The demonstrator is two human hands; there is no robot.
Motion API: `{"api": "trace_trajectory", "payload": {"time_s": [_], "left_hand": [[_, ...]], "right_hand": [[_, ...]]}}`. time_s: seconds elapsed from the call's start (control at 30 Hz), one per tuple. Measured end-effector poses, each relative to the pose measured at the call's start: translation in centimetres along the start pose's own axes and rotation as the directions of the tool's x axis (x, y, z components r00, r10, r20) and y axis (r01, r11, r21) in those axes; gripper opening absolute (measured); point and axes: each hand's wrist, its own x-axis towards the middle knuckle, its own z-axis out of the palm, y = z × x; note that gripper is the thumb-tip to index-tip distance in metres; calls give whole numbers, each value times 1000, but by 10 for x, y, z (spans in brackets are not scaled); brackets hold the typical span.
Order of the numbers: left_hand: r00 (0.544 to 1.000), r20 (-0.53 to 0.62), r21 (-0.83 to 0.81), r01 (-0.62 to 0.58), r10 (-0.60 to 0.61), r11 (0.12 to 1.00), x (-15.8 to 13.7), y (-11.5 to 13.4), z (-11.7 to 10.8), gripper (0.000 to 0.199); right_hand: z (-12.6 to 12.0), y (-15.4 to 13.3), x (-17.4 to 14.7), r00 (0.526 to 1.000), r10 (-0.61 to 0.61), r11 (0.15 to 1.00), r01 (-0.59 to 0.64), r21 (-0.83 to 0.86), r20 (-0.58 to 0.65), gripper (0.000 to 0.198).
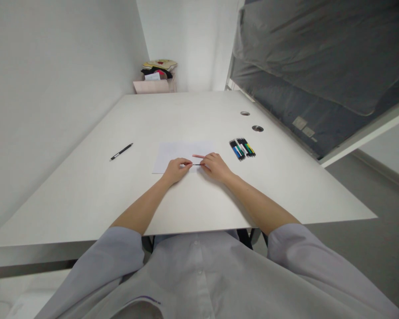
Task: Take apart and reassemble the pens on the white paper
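Observation:
Over a white sheet of paper [168,153], my left hand [177,171] pinches one end of a thin dark rod [197,165] that looks like a pen refill. The rod's other end is between the fingers of my right hand [216,167], so it lies level across the small gap. A slim pinkish stick [197,155] shows just beyond, against the right fingertips. Whether those fingers hold it or it lies on the paper, I cannot tell. My right hand covers part of the sheet.
A black pen [121,151] lies to the left on the white table [199,115]. Several markers or pens with coloured barrels [242,149] lie grouped at right. Two round cable holes [257,128] are near the right edge. A box with cloth items [152,86] stands beyond the far edge.

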Motion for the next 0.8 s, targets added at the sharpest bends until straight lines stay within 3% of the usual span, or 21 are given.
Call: {"api": "trace_trajectory", "payload": {"time_s": [0.47, 0.57, 0.67, 0.8], "left_hand": [[974, 121, 286, -220, 192, 933, 0, 5, 1, 23], [974, 121, 290, -221, 194, 931, 0, 4, 0, 23], [983, 76, 274, -183, 168, 944, 0, -1, -6, 24], [993, 17, 225, -116, 116, 967, -1, -14, -15, 24]], "right_hand": [[3, -4, 0, 1000, -21, 1000, 21, 4, -18, 17], [1, -4, 0, 999, -33, 999, 33, 10, -26, 16], [-2, 3, -1, 998, -9, 999, 11, 34, -58, 27], [0, 25, -3, 983, 136, 991, -136, 12, -127, 31]]}}
